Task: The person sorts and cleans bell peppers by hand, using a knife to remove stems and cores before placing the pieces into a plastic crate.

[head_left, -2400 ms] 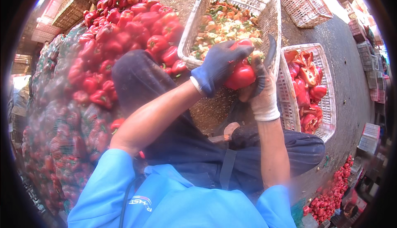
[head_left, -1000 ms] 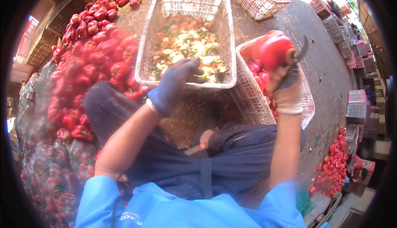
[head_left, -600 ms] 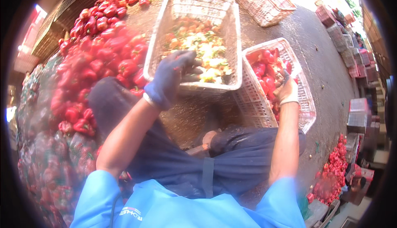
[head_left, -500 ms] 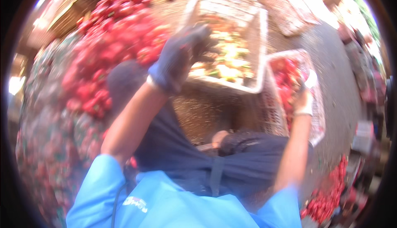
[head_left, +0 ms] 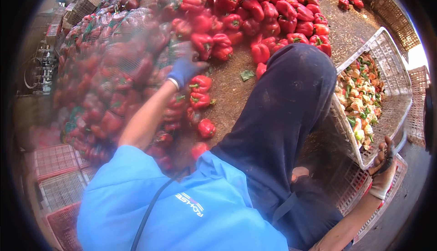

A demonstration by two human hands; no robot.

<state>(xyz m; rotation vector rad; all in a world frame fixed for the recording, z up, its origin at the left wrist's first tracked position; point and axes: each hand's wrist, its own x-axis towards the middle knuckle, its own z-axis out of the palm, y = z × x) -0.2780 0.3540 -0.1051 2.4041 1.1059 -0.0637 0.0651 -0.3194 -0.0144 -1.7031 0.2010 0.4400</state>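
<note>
My left hand [head_left: 184, 69], in a blue-grey glove, reaches over the edge of a heap of red bell peppers [head_left: 255, 12]. Its fingers look spread and slightly curled, with nothing visible in them. Just below it two red bell peppers [head_left: 200, 92] lie close together on the floor, and another pepper [head_left: 206, 128] rests nearer me. At the right, my right hand [head_left: 383, 167], in a white and dark glove, is open with its fingers apart. It is at the near corner of a tilted white crate [head_left: 353, 139] holding pale and green pepper trimmings [head_left: 359, 101].
Mesh sacks packed with red peppers [head_left: 114, 73] fill the left side. A red and white crate [head_left: 396, 183] stands below my right hand. Stacked crates [head_left: 57, 160] are at the lower left. My bent knee [head_left: 305, 64] rises between the heap and the white crate.
The view has swung left, toward the pepper heap. My left hand has gone from above the white crate to the peppers. My right hand has left the pepper-filled crate's inside.
</note>
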